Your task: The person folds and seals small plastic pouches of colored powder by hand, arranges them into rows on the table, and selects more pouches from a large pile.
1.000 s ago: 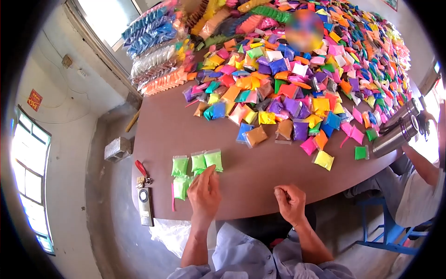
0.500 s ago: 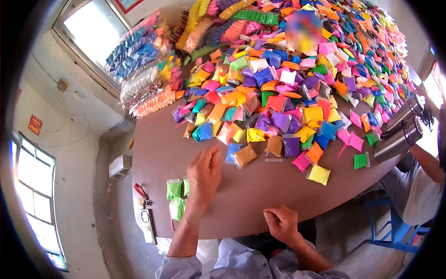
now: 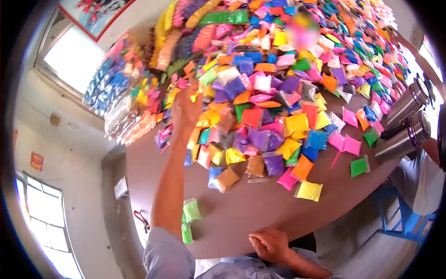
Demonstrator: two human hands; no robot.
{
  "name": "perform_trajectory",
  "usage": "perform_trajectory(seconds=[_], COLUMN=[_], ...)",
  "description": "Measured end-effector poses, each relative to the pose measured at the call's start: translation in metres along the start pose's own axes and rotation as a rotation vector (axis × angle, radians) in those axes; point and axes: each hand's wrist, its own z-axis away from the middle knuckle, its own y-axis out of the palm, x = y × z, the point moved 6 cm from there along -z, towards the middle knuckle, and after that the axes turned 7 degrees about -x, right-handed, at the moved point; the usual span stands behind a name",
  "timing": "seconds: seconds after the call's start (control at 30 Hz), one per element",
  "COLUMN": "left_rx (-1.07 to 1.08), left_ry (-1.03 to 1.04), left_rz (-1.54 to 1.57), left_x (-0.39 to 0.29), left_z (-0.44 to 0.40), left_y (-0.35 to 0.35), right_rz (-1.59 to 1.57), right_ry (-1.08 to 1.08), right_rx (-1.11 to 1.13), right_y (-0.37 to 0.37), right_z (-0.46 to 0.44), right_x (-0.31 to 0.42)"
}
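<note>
In the head view, the left hand is stretched out over the pile of coloured packets, too blurred to tell whether it grasps one. The right hand is loosely clenched at the near edge of the worktop, while light-green packets lie just beside the left forearm.
</note>
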Motion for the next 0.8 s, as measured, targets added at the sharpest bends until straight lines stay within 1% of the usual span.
perform_trajectory(seconds=[0.07,0.1,0.13,0.17,0.2,0.27,0.3,0.37,0.43,0.47,0.53,0.6,0.63,0.67,0.7,0.77,0.8], left_rx=[0.011,0.016,0.018,0.069,0.077,0.164,0.175,0.218,0.296,0.292,0.225,0.197,0.222,0.246,0.262,0.321,0.420], left_ry=[0.027,0.084,0.142,0.109,0.115,0.121,0.047,0.039,-0.011,-0.009,0.120,0.146,0.066,-0.010,0.021,-0.150,-0.271], left_rz=[-0.028,-0.034,-0.041,-0.014,-0.004,-0.061,0.005,-0.026,-0.089,-0.087,-0.010,0.061,0.190,0.318,0.254,0.424,0.445], left_x=[0.004,0.008,0.011,0.013,0.023,0.034,0.037,0.032,0.025,0.023,0.009,-0.026,-0.038,-0.049,-0.065,-0.104,-0.126], left_z=[-0.018,-0.024,-0.030,-0.037,-0.041,-0.048,-0.048,-0.049,-0.045,-0.043,-0.038,-0.028,-0.021,-0.012,0.000,0.030,0.047], left_y=[0.025,0.039,0.052,0.064,0.075,0.097,0.101,0.104,0.100,0.097,0.086,0.056,0.044,0.031,0.013,-0.025,-0.045], right_rz=[-0.018,0.004,0.012,0.015,0.018,-0.003,-0.029,-0.014,0.003,0.009,0.016,-0.051,-0.043,-0.043,-0.042,-0.042,-0.051], right_ry=[-0.014,-0.006,0.004,0.033,0.062,0.079,0.088,0.088,0.070,0.058,0.043,0.024,0.015,0.072,0.129,0.133,0.141], right_rx=[0.009,0.046,0.033,0.049,0.068,0.049,0.036,0.035,0.048,0.058,0.065,0.014,0.010,0.065,0.118,0.098,0.083], right_y=[0.000,0.000,-0.003,-0.003,-0.002,-0.004,-0.004,-0.006,-0.007,-0.006,-0.003,-0.004,-0.006,-0.004,-0.003,-0.005,-0.005], right_z=[-0.002,-0.001,-0.002,-0.003,-0.003,-0.002,-0.002,-0.002,-0.002,-0.001,0.003,0.001,0.001,0.002,0.003,0.004,0.003], right_x=[0.002,0.001,0.002,0.003,0.002,0.001,0.000,-0.002,-0.002,-0.001,0.001,0.000,0.003,0.002,0.002,0.003,0.002])
